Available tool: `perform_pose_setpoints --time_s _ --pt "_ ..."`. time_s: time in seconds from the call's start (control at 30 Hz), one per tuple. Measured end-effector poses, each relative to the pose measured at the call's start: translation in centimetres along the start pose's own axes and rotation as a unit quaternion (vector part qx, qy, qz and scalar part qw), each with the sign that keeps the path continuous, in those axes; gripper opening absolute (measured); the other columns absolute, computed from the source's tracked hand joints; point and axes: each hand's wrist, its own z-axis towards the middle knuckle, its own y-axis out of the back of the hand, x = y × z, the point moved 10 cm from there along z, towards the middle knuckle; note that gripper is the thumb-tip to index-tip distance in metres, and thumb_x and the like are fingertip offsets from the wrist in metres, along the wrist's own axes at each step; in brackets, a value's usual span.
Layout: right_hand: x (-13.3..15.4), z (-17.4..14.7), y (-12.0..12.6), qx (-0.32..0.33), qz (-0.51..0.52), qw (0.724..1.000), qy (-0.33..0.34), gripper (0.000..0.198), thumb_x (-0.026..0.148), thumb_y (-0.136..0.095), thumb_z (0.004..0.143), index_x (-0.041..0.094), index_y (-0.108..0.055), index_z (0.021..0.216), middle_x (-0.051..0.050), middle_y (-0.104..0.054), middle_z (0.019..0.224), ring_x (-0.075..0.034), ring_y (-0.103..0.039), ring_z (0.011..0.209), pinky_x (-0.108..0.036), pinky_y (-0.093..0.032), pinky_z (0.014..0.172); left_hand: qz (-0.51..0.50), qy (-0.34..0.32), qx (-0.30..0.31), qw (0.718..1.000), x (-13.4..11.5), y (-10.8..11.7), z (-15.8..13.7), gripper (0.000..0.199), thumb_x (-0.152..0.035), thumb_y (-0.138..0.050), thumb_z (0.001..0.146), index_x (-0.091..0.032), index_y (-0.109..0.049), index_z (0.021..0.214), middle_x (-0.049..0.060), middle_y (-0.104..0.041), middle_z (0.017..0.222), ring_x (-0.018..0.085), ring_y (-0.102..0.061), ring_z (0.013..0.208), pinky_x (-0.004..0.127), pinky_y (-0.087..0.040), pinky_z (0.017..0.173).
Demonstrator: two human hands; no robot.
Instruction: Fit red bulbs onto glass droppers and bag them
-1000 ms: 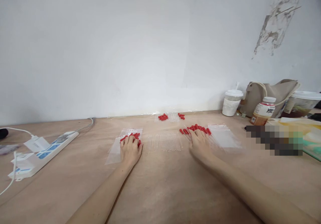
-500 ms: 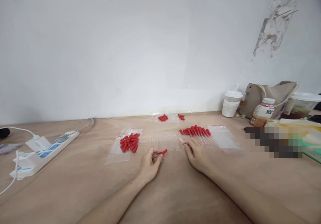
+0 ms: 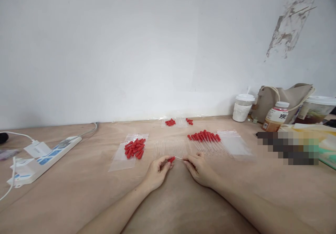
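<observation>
Got red cap (image 3: pixel 171 159) in L hand (image 3: pixel 156 171), narrow pinch btwn thumb + fingers, lower ctr of frame. Got thin clear tube (image 3: pixel 179 158) in R hand (image 3: pixel 200 169), also narrow pinch, just right of ctr. Bringing cap + tube end together nr ctr; can't tell if seated inside or only touching.

Have loose clear tubes (image 3: pixel 168 148) roughly side by side on desk (image 3: pixel 168 206), just above both hands in frame; can't get a reliable count. See cap pile (image 3: pixel 134 148) on plastic bag (image 3: pixel 118 162), left of ctr, nr L hand. See capped tubes (image 3: pixel 207 139) fanned out right of ctr, above R hand, red ends toward top of frame, w/ 2nd bag (image 3: pixel 232 141) just beside on the right.

Further back, mid-frame by wall (image 3: pixel 131 52), see 2 small cap groups, left one (image 3: pixel 170 122) + right one (image 3: pixel 189 121), w/ clear plastic btwn.

Far left: see power strip (image 3: pixel 52 157) w/ white chargers (image 3: pixel 38 150) plugged in. Right side: see lidded cup (image 3: pixel 242 110), grey bag (image 3: pixel 283 96), labelled bottle (image 3: pixel 275 118), bigger cup (image 3: pixel 316 110). Can't ID pixelated stuff (image 3: pixel 288 148) below those.
</observation>
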Motion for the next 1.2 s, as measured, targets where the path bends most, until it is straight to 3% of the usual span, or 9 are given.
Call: perform_pose_setpoints --time_s 0.2,0.33,0.47,0.63,0.8,1.2 --pt "0.4 -0.1 -0.2 0.017 0.018 1.0 0.017 0.023 0.02 -0.033 0.087 0.02 -0.055 0.092 -0.002 -0.063 0.079 -0.012 -0.054 0.069 -0.031 -0.027 0.077 0.098 -0.028 -0.001 0.995 -1.0 0.0 -0.1 0.023 -0.033 -0.048 0.082 -0.016 -0.063 0.088 0.002 -0.063 0.073 0.014 -0.056 0.064 0.023 -0.044 0.059" --pt "0.3 -0.1 -0.2 0.026 0.028 0.999 0.027 0.024 0.02 -0.034 0.087 0.022 -0.057 0.092 0.0 -0.063 0.076 -0.011 -0.054 0.068 -0.03 -0.026 0.076 0.157 -0.088 -0.013 0.984 -2.9 0.1 -0.3 0.02 -0.029 -0.048 0.083 -0.017 -0.063 0.081 0.002 -0.06 0.074 0.014 -0.053 0.07 0.023 -0.04 0.064" --pt "0.2 0.0 -0.3 0.045 0.024 0.998 0.032 0.023 0.02 -0.036 0.087 0.022 -0.06 0.089 0.0 -0.064 0.075 -0.01 -0.053 0.066 -0.03 -0.025 0.076 0.175 -0.106 0.015 0.979 -3.9 -0.5 -0.7 0.018 -0.025 -0.046 0.084 -0.017 -0.062 0.079 0.003 -0.058 0.075 0.014 -0.053 0.071 0.023 -0.04 0.065" --pt "0.5 0.0 -0.5 0.069 -0.009 0.996 0.054 0.023 0.018 -0.038 0.086 0.023 -0.06 0.085 0.002 -0.063 0.073 -0.01 -0.053 0.066 -0.029 -0.024 0.075 0.208 -0.103 0.043 0.972 -4.1 -1.2 -1.1 0.016 -0.022 -0.047 0.083 -0.018 -0.062 0.078 0.002 -0.057 0.074 0.013 -0.053 0.07 0.022 -0.04 0.064" --pt "0.9 -0.1 -0.1 0.041 -0.074 0.994 0.063 0.023 0.017 -0.039 0.085 0.022 -0.061 0.083 0.0 -0.062 0.073 -0.01 -0.051 0.065 -0.028 -0.022 0.072 0.255 -0.104 0.033 0.961 -4.0 -1.2 -1.2 0.017 -0.024 -0.048 0.083 -0.018 -0.063 0.078 0.002 -0.057 0.073 0.013 -0.052 0.068 0.023 -0.039 0.062" --pt "1.8 -0.7 -1.0 0.042 -0.056 0.994 0.082 0.023 0.017 -0.037 0.084 0.018 -0.058 0.076 -0.001 -0.06 0.068 -0.011 -0.05 0.065 -0.027 -0.023 0.068 0.302 -0.159 0.071 0.937 -4.4 -2.7 -2.0 0.02 -0.027 -0.043 0.086 -0.016 -0.06 0.084 0.003 -0.053 0.073 0.014 -0.049 0.069 0.024 -0.038 0.063"
